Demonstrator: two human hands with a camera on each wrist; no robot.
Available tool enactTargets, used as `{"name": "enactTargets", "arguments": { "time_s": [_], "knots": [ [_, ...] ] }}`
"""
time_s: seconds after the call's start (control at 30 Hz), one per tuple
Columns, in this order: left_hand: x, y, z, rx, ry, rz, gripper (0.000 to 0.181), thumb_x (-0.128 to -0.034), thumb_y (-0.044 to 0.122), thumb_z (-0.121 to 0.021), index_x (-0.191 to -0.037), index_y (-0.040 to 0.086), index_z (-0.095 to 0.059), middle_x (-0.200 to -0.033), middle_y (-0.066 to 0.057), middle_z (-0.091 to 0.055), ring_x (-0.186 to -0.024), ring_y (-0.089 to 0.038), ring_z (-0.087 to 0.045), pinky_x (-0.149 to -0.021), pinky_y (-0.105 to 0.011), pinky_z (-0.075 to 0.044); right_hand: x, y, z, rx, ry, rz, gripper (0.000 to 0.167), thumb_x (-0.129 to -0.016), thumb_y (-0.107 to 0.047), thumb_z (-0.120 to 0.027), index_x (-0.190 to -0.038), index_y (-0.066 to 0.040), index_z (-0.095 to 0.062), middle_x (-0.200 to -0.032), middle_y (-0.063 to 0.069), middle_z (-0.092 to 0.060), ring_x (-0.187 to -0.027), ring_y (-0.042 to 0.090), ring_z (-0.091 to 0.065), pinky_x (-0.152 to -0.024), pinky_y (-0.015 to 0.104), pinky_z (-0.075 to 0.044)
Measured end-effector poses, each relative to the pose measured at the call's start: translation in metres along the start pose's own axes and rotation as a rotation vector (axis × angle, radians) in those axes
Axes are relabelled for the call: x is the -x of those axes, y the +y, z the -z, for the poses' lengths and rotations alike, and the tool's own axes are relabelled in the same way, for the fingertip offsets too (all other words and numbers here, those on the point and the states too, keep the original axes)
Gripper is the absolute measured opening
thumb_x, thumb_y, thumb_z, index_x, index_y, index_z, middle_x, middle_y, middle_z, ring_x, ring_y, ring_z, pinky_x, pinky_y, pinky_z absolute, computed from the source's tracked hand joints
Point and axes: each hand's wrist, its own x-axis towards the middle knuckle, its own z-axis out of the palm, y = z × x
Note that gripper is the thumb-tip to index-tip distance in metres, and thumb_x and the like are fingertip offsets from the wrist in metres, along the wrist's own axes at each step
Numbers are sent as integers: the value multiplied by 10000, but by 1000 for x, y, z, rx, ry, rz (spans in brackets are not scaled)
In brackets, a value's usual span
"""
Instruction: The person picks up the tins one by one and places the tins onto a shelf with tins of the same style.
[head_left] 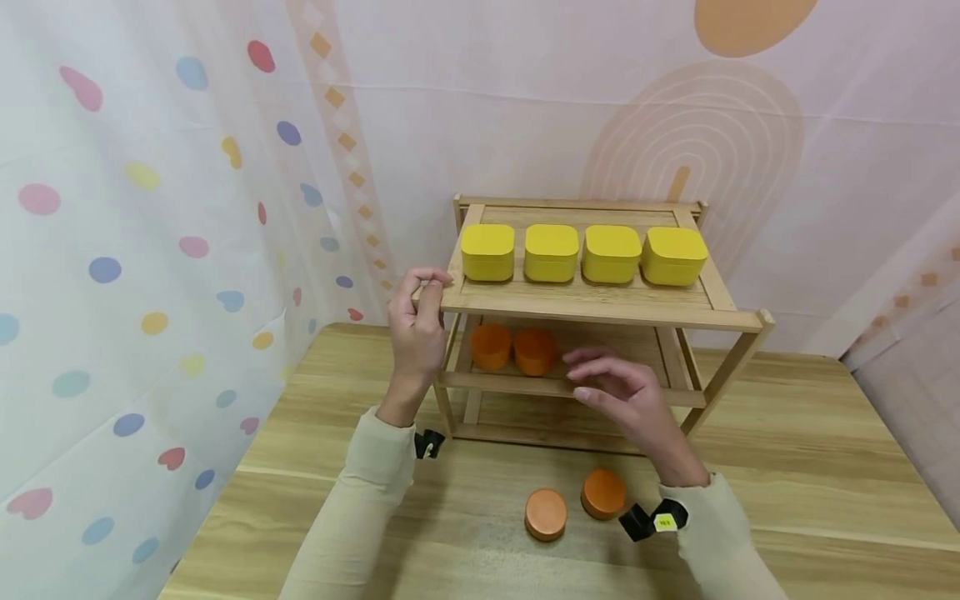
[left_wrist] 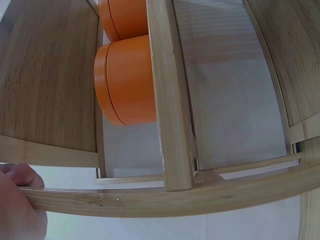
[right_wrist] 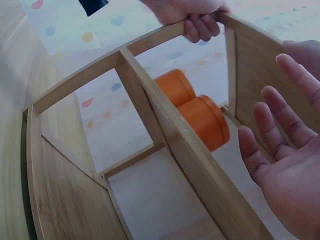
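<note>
Two smooth, lidded orange cylinders (head_left: 491,347) stand paired on the grained wooden rack's (head_left: 600,312) middle shelf (head_left: 630,335); two round orange containers (head_left: 546,513) sit on the worktop (head_left: 787,475). My left hand (head_left: 418,329) grips the rack's top edge; my right hand (head_left: 618,392) hovers beside the pair, fingers loosely open.

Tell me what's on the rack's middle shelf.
Two orange containers, side by side toward the left end. In the head view, the right hand covers part of the shelf.

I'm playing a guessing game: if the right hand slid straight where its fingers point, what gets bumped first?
Probably the nearer orange container on the middle shelf, though the right hand's depth is unclear.
</note>
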Motion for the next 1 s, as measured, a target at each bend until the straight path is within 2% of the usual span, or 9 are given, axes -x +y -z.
{"name": "enactTargets", "arguments": {
  "time_s": [0.1, 0.2, 0.43, 0.7, 0.83, 1.0],
  "knots": [
    [0, 0, 1, -2, 0, 0, 257, -1019, 143, -416, -994, -6, -625, -453, 34, -321, -345, -101, -250, -324, -247, -212, 6, -4, 4, -23, -35, 2, 141, -899, 102, -610, -1035, 141, -620, -1233, 125, -612, -1200, 229, -555, -958, 268, -490],
    [-1, 1, 1, -7, 2, 0, 259, -1018, 145, -413, -993, -1, -626, -453, 30, -324, -345, -105, -251, -325, -247, -213, 11, -5, 7, -30, -80, 25, 168, -882, 136, -600, -1049, 150, -609, -1243, 143, -601, -1209, 230, -549, -984, 275, -477],
    [0, 1, 1, 0, -5, 8, 257, -1019, 139, -411, -992, 2, -627, -446, 31, -319, -341, -104, -247, -322, -249, -209, 22, -5, 11, -31, -140, 65, 379, -872, 166, -582, -1159, -67, -662, -1289, 122, -579, -1238, 215, -536, -1022, 280, -460],
    [1, 1, -1, 0, 0, 1, 256, -1018, 138, -411, -987, -3, -622, -457, 35, -321, -355, -106, -252, -335, -244, -211, 38, -5, 18, -35, -172, 122, 459, -833, 250, -537, -1205, -2, -627, -1327, 170, -554, -1270, 230, -527, -1065, 289, -435],
    [1, 2, -1, -1, -3, -5, 264, -1019, 150, -406, -991, -3, -619, -458, 29, -315, -353, -112, -247, -333, -252, -206, 47, -4, 23, -33, -173, 106, 491, -819, 272, -527, -1213, -5, -622, -1340, 161, -551, -1283, 220, -520, -1070, 273, -423],
    [0, 2, -1, 2, -5, -7, 269, -1017, 155, -405, -987, -3, -620, -453, 28, -311, -349, -113, -241, -330, -255, -200, 59, 0, 29, -23, -170, 56, 525, -802, 288, -526, -1207, -31, -626, -1352, 76, -561, -1281, 164, -520, -1062, 252, -423]
  ]
}}
